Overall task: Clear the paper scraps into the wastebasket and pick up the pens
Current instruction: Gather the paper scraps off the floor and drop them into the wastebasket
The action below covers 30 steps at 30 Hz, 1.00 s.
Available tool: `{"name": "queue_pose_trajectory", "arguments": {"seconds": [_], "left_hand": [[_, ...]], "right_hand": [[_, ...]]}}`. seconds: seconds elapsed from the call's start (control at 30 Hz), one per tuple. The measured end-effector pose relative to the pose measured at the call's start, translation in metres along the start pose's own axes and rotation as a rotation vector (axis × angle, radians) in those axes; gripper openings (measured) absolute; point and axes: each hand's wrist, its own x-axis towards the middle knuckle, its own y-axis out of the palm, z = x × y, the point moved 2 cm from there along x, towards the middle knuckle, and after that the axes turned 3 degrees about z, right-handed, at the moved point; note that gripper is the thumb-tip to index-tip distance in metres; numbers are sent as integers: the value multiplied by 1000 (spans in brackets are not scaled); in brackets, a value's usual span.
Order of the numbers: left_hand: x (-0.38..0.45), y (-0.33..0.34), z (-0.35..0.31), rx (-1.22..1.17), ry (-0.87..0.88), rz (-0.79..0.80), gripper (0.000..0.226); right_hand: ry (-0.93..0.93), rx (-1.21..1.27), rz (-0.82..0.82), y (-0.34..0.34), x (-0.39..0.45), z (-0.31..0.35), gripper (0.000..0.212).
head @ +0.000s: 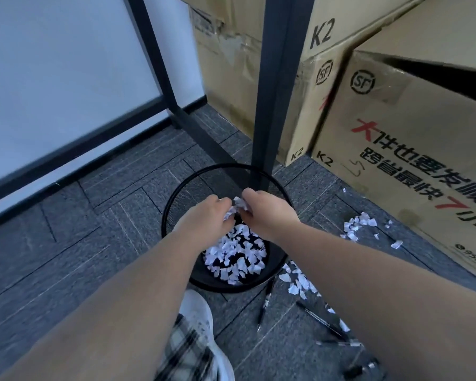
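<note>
A black mesh wastebasket stands on the grey carpet, its bottom covered with white paper scraps. Both hands hover over its opening. My left hand and my right hand are pressed together, holding a clump of white scraps between the fingers. More scraps lie on the floor to the right and beside the basket. A black pen lies near the basket, another pen is right of it, and more pens lie partly hidden under my right forearm.
Large cardboard boxes stand at the right and back. A black metal post rises just behind the basket, and a black-framed white panel fills the left. My white shoe is just in front of the basket.
</note>
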Motion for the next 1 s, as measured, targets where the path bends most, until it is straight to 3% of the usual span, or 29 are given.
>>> {"name": "queue_pose_trajectory", "arguments": {"seconds": [0.13, 0.23, 0.37, 0.53, 0.77, 1.0], "left_hand": [[1, 9, 8, -10, -25, 65, 37], [0, 13, 13, 91, -79, 174, 65], [-4, 12, 13, 263, -99, 237, 81], [-7, 5, 13, 310, -119, 271, 84], [-3, -14, -9, 314, -69, 160, 82], [5, -31, -69, 340, 45, 93, 80]], "right_hand": [[3, -102, -14, 3, 3, -4, 18], [18, -164, 15, 5, 5, -8, 32], [-13, -228, 54, 7, 6, -14, 60], [-48, -268, 100, 6, 2, -16, 70], [-36, -251, -8, -19, -16, -23, 67], [63, -251, -106, -51, -62, -62, 67]]}}
